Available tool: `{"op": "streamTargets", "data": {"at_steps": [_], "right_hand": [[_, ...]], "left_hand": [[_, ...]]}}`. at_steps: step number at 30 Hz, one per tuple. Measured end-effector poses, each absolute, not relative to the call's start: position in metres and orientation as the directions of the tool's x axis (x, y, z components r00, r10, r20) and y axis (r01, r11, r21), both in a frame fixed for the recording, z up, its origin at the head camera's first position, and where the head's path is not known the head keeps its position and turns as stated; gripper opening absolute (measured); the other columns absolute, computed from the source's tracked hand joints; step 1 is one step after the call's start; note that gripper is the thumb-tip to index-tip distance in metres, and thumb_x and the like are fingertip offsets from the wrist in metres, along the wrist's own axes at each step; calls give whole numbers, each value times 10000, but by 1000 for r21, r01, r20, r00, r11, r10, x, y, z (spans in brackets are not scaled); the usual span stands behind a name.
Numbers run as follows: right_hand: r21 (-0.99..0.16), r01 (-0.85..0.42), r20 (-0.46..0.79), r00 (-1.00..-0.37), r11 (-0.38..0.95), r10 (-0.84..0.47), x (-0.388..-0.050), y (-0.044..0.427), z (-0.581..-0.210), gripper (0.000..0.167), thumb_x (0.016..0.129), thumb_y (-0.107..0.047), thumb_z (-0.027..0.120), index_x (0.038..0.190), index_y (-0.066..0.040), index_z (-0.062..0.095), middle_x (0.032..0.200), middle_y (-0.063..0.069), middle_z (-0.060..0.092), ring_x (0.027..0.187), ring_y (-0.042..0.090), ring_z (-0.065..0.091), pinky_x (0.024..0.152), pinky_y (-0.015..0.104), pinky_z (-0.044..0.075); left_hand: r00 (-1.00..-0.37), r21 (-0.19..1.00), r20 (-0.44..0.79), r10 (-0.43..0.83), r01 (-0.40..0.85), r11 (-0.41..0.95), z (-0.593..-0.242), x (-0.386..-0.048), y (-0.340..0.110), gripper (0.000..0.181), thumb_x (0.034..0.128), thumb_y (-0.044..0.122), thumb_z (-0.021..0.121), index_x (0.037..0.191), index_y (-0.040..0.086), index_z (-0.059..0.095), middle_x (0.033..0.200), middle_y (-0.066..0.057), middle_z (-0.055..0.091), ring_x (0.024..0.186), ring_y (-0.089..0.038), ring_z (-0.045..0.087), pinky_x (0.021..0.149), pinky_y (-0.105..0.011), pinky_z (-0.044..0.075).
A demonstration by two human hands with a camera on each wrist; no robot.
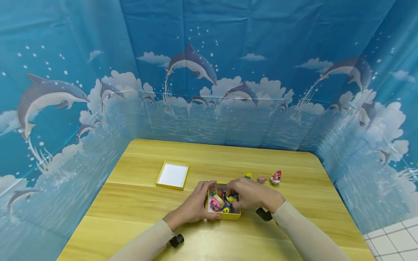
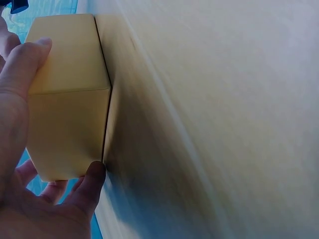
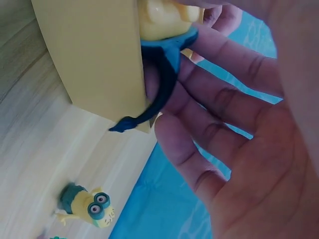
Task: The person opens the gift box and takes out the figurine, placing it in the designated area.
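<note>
A yellow box (image 1: 228,216) filled with small toy figures stands on the table. My left hand (image 1: 192,208) grips its left side, the thumb along the near wall and the fingers around the far corner. My right hand (image 1: 249,194) reaches into the right part of the box. In the right wrist view its fingers hold a yellow and blue toy figure (image 3: 167,84), whose dark curved tail hangs over the box edge. Much of that figure is hidden. A pink toy figure (image 1: 216,203) lies in the box's left part, among several others.
Left of the box lies a shallow yellow lid (image 1: 172,174) with its white inside up. Beyond the right hand stand a yellow goggled figure (image 1: 248,175), a pink figure (image 1: 261,179) and a red and white figure (image 1: 275,177). Dolphin-printed curtains enclose the wooden table (image 1: 130,203).
</note>
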State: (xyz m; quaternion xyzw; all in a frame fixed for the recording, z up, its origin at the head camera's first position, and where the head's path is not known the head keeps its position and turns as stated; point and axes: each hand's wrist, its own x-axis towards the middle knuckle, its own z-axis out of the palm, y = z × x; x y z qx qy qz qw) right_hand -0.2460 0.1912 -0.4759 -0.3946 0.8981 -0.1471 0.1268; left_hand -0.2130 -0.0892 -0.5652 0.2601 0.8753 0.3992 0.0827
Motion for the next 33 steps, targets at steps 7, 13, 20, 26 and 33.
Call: {"op": "streamTargets", "data": {"at_steps": [7,13,20,26,33], "right_hand": [[-440,-647,-91,-658,623,-748,-243,195,-474,318,973,-114,825,1278,-197,790,1302,-26,779,1150,137,740,947,399,665],[-435,-661,-84,-646,611,-759,-244,198,-473,472,991,-117,810,1459,-163,771,1383,26,786,1225,214,752,983,452,664],[-450,-655,-80,-648,607,-758,-242,204,-470,596,996,-89,786,1581,-192,738,1384,25,768,1194,175,729,937,404,637],[-465,-638,-91,-656,614,-749,-239,208,-470,706,980,-56,734,1652,-266,684,1266,-38,698,955,138,604,776,304,490],[-481,-610,-98,-677,630,-729,-237,214,-472,776,960,-28,708,1680,-311,647,1303,-22,669,936,160,567,780,312,478]], "left_hand": [[-851,743,63,522,389,545,-564,-212,-90,1245,900,567,1013,1836,186,286,1741,-140,430,1461,-276,616,1272,-538,564],[-850,744,54,524,384,546,-565,-211,-91,1242,902,576,1007,1836,193,283,1746,-137,425,1483,-284,608,1286,-542,555],[-852,742,49,521,380,553,-562,-212,-91,1239,902,570,1010,1839,234,273,1763,-133,411,1501,-293,603,1297,-543,549],[-853,748,50,520,378,546,-562,-212,-91,1241,906,575,1005,1839,202,278,1760,-145,414,1508,-305,599,1302,-562,541],[-855,750,50,517,373,546,-562,-212,-91,1251,897,570,1014,1838,198,279,1757,-145,417,1500,-294,598,1303,-562,539]]}}
